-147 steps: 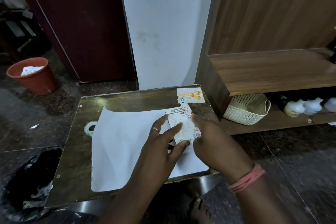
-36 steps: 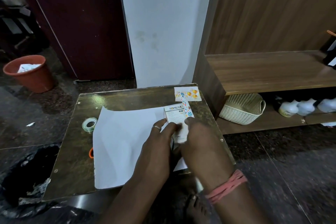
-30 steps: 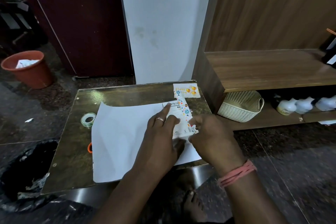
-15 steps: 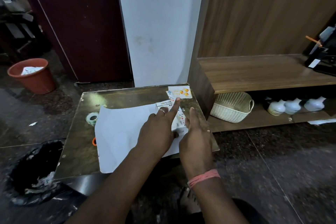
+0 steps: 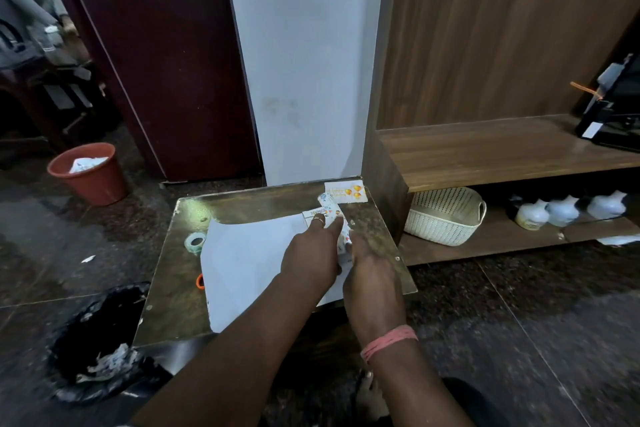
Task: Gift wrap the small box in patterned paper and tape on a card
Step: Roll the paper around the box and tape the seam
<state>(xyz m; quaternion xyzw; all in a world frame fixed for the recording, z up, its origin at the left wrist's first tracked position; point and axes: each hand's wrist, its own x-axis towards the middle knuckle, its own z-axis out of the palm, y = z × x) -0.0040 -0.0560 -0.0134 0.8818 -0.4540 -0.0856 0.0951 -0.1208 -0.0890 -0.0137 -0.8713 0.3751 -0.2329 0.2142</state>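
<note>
Since half a second earlier, the left hand (image 5: 313,253) is seen shifted further across the small box (image 5: 316,212), so that only the box's far printed end remains exposed, and the right hand (image 5: 369,265) is drawn in close against the box's right side. Nearest the viewer, a black-lined bin (image 5: 100,340) is shown on the floor at lower left, and a pink band (image 5: 388,345) is worn on the right wrist. On the table (image 5: 173,288), the white back of the patterned paper (image 5: 249,260) is laid flat, with its right edge folded up over the box as a printed strip (image 5: 332,210). The left hand's fingers are extended and pressed flat on top of the box and the strip, a ring (image 5: 319,219) being visible on one finger. The right hand's fingertips are hidden at the box's near right edge; whether the paper is pinched there cannot be told. An orange handle (image 5: 199,281) is partly exposed under the paper's left edge, and a tape roll (image 5: 195,242) lies just beside the paper further back. The card (image 5: 345,191) rests at the table's far right corner, just beyond the box. Further off, a woven basket (image 5: 446,217) and white bottles (image 5: 564,210) are kept under a wooden shelf (image 5: 502,149), and an orange bucket (image 5: 88,173) stands on the floor at far left.
</note>
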